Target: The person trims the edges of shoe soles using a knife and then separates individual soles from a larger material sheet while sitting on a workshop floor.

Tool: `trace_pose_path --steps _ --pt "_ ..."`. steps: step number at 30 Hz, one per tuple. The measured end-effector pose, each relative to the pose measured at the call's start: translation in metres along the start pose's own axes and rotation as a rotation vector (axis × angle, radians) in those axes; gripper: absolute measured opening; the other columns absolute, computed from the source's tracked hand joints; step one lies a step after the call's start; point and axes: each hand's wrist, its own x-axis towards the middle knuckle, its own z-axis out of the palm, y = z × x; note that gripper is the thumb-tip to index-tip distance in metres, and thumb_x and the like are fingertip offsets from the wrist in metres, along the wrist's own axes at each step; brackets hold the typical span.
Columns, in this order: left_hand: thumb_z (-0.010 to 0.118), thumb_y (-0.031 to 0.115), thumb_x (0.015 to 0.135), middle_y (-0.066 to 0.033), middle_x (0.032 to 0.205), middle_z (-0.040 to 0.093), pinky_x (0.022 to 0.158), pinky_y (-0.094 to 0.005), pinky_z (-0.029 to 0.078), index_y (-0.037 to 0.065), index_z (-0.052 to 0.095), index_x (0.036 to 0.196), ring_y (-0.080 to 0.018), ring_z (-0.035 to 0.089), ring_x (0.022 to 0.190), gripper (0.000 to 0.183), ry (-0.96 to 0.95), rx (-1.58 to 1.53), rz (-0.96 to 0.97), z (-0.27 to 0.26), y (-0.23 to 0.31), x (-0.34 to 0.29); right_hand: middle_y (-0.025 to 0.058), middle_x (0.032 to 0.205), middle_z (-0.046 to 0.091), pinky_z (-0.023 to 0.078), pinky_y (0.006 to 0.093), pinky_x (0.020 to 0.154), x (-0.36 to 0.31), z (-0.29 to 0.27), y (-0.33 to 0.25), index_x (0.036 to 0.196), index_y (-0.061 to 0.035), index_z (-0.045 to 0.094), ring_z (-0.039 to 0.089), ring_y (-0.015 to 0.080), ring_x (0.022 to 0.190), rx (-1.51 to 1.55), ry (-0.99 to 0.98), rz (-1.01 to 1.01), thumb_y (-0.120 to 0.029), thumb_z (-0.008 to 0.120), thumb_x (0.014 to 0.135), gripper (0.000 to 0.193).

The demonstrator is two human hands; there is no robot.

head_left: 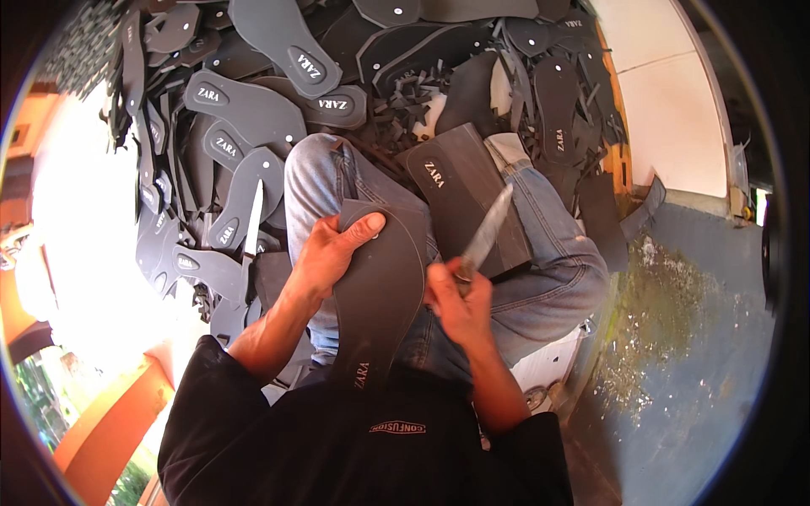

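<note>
My left hand [322, 257] grips a black shoe sole [378, 282] by its wide upper end. The thumb lies on top, next to a small pale spot, and the sole's narrow end points down toward my shirt. Closed around a knife handle, my right hand [462, 310] is just right of the sole's edge and slightly blurred. The knife blade [490, 228] slants up and to the right, in front of a thick black slab [481, 198] resting across my lap. Whether the right fingers touch the sole, I cannot tell.
Many black soles [245, 105] lie heaped beyond my knees and to the left, with thin black offcuts [396, 118] among them. A second knife [255, 215] rests on the left heap, its blade upward. On the right are a pale tiled surface [671, 110] and a stained blue-grey floor [700, 337].
</note>
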Motion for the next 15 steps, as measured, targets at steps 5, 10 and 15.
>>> trace_pose_path --steps 5,10,15 --pt "0.067 0.038 0.084 -0.0057 0.078 0.067 0.056 -0.0218 0.051 0.000 0.064 0.096 -0.0107 0.064 0.065 0.040 -0.060 0.001 -0.100 0.006 -0.006 -0.001 0.0113 0.046 0.041 0.036 0.0343 0.042 -0.022 -0.047 0.014 0.061 -0.0018 0.047 0.042 0.0258 0.040 -0.763 0.070 -0.198 -0.029 0.066 0.085 0.041" --pt "0.066 0.037 0.084 -0.0055 0.078 0.067 0.056 -0.0221 0.051 0.000 0.064 0.095 -0.0107 0.064 0.065 0.039 -0.068 0.039 -0.104 0.012 -0.003 -0.005 0.0111 0.044 0.036 0.032 0.0352 0.040 -0.030 -0.047 0.028 0.059 -0.0013 0.043 0.033 0.0208 0.038 -0.746 0.057 -0.268 -0.027 0.065 0.086 0.043" --pt "0.067 0.034 0.084 -0.0050 0.079 0.067 0.058 -0.0222 0.051 0.000 0.065 0.095 -0.0103 0.064 0.065 0.036 -0.101 0.075 -0.106 0.012 -0.002 -0.008 0.0157 0.051 0.048 0.040 0.0421 0.046 -0.033 -0.049 0.024 0.066 -0.0023 0.051 0.050 0.0360 0.049 -0.850 0.000 -0.185 -0.020 0.064 0.083 0.027"
